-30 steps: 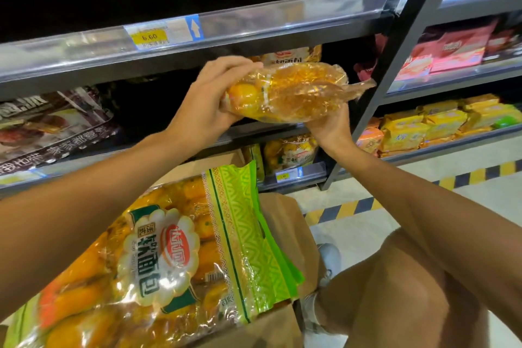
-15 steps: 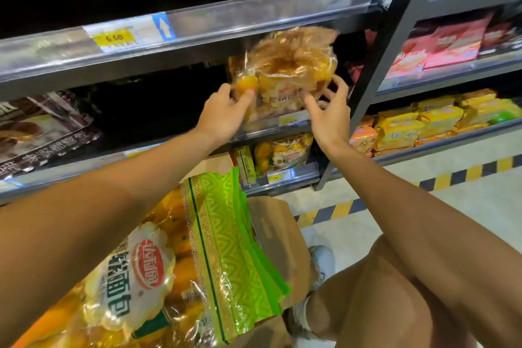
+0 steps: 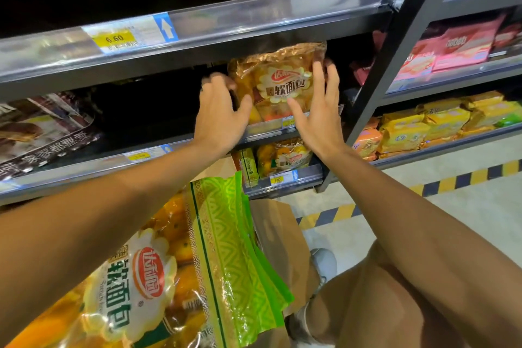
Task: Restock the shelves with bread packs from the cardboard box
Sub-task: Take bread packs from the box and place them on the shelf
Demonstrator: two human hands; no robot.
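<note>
the bread pack (image 3: pixel 278 85) stands upright on the middle shelf (image 3: pixel 271 133), label facing out for shoppers. left hand (image 3: pixel 223 116) and right hand (image 3: pixel 317 116) flank it, fingers (image 3: pixel 319 76) spread and touching its edges, likely steadying it. more packs wait in the cardboard box (image 3: pixel 282 237) below.

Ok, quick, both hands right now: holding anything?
Left hand: open, fingers spread at the left edge of the bread pack on the shelf.
Right hand: open, straight fingers against its front.
</note>
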